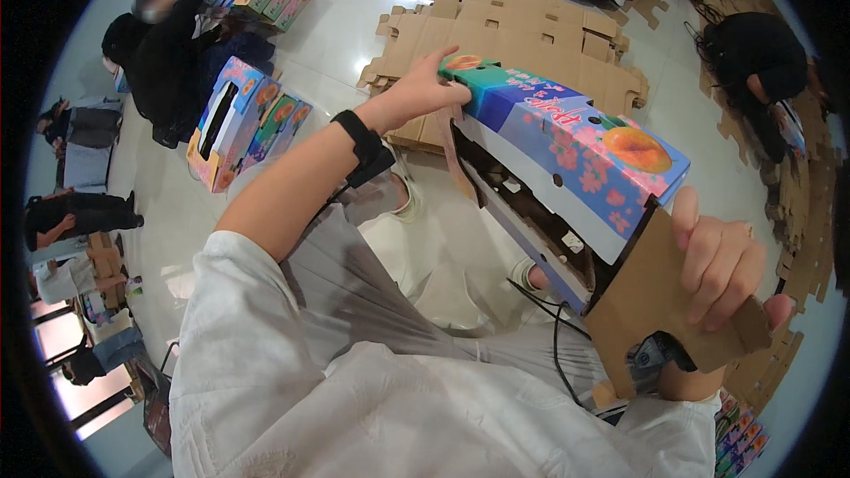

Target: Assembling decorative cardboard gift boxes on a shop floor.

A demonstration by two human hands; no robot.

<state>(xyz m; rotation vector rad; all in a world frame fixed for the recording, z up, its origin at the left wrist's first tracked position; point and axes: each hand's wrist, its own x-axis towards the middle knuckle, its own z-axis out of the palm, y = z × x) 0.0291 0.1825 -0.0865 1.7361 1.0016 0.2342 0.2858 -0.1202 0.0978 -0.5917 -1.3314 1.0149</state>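
Note:
A printed cardboard fruit box (567,137), blue, green and pink with peach and blossom pictures, is held tilted over my lap. Its long side gapes, showing a dark brown inside. At its far left end, my left hand (423,88) grips the corner, with the thumb against the printed face and a finger stretched along the edge. My right hand (722,261) has its fingers curled over a plain brown cardboard end flap (651,292), bent outward at the near right end. A cut-out hole shows in this flap. A black band sits on my left wrist.
Flattened brown cardboard sheets (513,31) lie on the floor ahead, and more line the right side. Printed boxes (243,128) stand at left near a seated person in black (159,57). Another person (761,62) crouches at right. Black cables (556,345) run beside my leg.

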